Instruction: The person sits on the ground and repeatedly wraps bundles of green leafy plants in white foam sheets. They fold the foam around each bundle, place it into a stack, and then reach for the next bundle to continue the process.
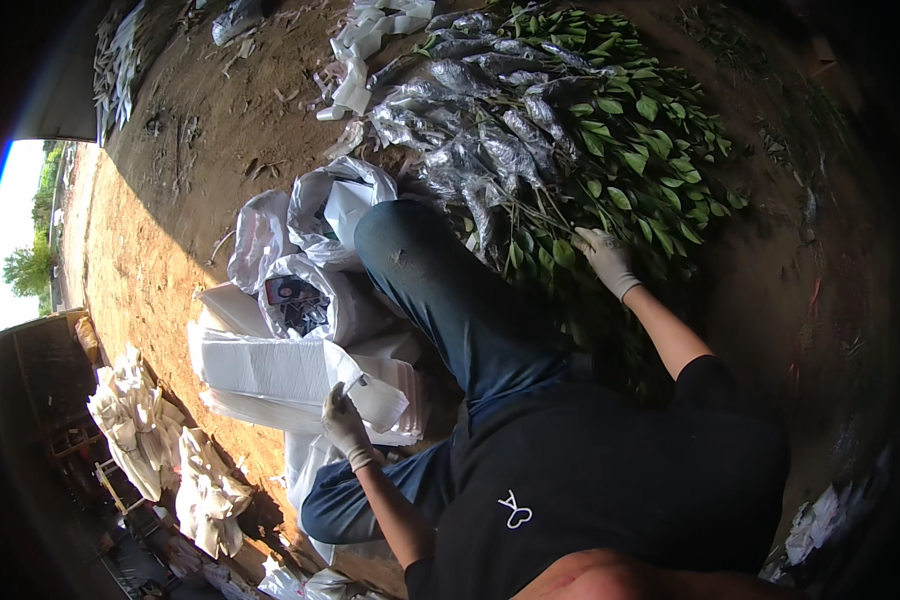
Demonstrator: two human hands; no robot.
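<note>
My left hand (pixel 345 431), in a pale work glove, pinches the lifted edge of a thin white sheet (pixel 371 397) on a stack of white wrapping sheets (pixel 262 367). The sheet's near end is curled over. On the other side, my right hand (pixel 604 259), gloved too, has its fingertips closed around thin stems of a leafy green branch (pixel 536 251). Beyond it lies a heap of leafy branches (pixel 645 165), many with their stem ends wrapped in shiny clear plastic film (pixel 457 161). My raised knee stands between the sheets and the branches.
Open white plastic bags (pixel 330 289) stand by my knee, one holding small dark packets. A white strip (pixel 352 67) trails over the dirt floor (pixel 217 135). Pale wrapped bundles (pixel 135 427) lie in sunlight at left, and white bundles (pixel 814 525) at lower right.
</note>
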